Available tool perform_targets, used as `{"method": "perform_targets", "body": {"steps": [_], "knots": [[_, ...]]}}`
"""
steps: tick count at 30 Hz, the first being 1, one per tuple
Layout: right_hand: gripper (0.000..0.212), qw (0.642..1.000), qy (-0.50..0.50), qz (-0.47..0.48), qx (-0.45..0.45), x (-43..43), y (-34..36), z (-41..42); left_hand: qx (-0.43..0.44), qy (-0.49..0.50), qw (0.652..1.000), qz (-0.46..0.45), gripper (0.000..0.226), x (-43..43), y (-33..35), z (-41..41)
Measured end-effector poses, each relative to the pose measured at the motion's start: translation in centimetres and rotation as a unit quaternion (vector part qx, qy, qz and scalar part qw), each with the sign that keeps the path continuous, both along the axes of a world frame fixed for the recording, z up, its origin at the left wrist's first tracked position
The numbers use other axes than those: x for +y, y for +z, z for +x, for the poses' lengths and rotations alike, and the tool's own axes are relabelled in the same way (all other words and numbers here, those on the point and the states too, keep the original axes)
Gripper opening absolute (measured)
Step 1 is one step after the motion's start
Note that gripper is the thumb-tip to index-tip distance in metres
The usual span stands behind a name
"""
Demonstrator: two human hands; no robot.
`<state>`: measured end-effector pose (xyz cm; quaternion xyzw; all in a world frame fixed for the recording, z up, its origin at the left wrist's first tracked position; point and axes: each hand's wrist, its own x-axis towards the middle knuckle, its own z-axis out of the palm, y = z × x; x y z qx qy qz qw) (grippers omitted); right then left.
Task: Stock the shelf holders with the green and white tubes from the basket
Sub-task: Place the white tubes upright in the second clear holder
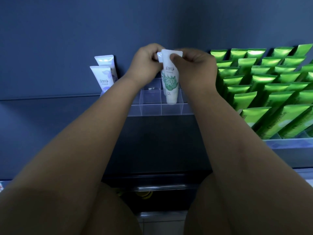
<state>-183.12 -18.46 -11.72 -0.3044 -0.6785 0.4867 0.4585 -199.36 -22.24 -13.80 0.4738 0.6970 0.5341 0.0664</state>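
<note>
Two green and white tubes stand upright over the clear shelf holder (152,109), one behind the other. My right hand (193,62) pinches the flat top of the front tube (171,85), whose lower end sits in a compartment of the holder. My left hand (147,60) pinches the top of the rear tube (159,57), which is mostly hidden behind the front one. The basket is not in view.
Two white and purple tubes (103,77) stand at the holder's left. A dense block of shiny green tubes (264,92) fills a tray on the right. A blue wall rises behind. A dark shelf front (157,150) lies below the holder.
</note>
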Motion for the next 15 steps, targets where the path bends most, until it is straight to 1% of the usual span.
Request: {"method": "perform_targets", "body": {"steps": [4,6,10,12,15], "knots": [[0.019,0.998,-0.008,-0.054,-0.014,0.6,-0.6,-0.1,0.006,0.006,1.0,-0.005,0.026,0.2,0.2,0.6],[0.019,0.997,-0.007,-0.067,-0.026,0.8,-0.8,0.0,-0.002,0.007,1.0,-0.002,0.029,0.1,0.3,0.7],[0.008,0.996,-0.006,-0.079,-0.041,1.2,-1.2,-0.1,-0.028,0.024,0.999,-0.003,0.032,-0.1,0.5,0.7],[0.008,0.995,-0.008,-0.088,-0.038,1.3,-1.2,0.0,-0.04,0.036,0.999,-0.002,0.032,-0.4,0.5,0.8],[0.016,0.995,0.007,-0.098,-0.031,1.2,-1.2,0.1,-0.044,0.084,0.994,0.052,0.025,-1.2,0.8,1.7]]}}
